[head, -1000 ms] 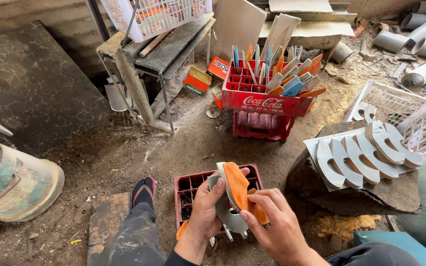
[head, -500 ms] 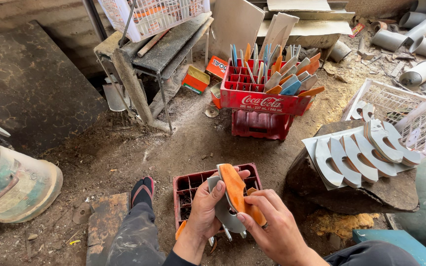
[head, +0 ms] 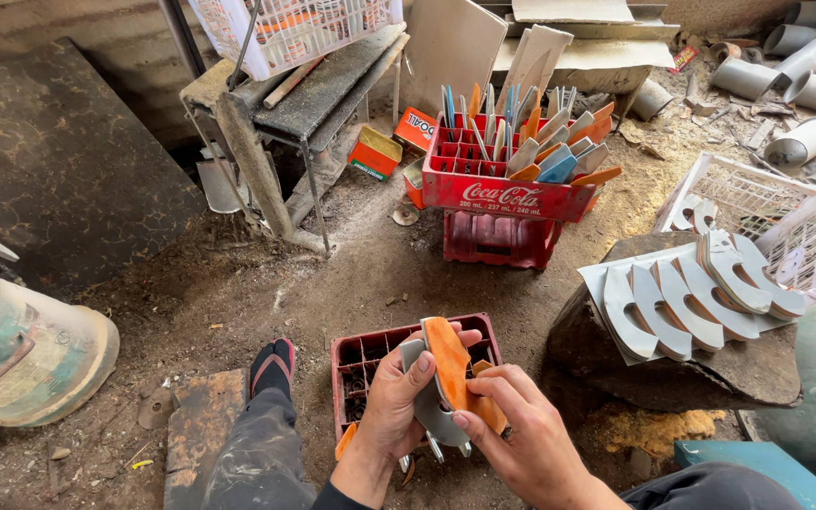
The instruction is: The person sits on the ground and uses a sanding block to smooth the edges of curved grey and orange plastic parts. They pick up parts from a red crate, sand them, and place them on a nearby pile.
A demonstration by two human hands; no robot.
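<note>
A foot [head: 273, 364] in a sandal rests on the dirt floor [head: 238, 274] at the left. Just right of it, over a red crate [head: 356, 354] at the floor's near edge, the left hand [head: 394, 406] curls its fingers around a grey metal piece [head: 427, 411], thumb pressed on it. The right hand [head: 521, 434] pinches the orange handle [head: 452, 364] lying against that piece. Farther right, curved blades [head: 682, 302] lie fanned on a rock [head: 710, 373].

Left hand [head: 399, 401] and right hand [head: 521, 439] gripping orange-handled curved blade [head: 446, 378] — perhaps a sickle, over red crate [head: 370, 354]
</note>
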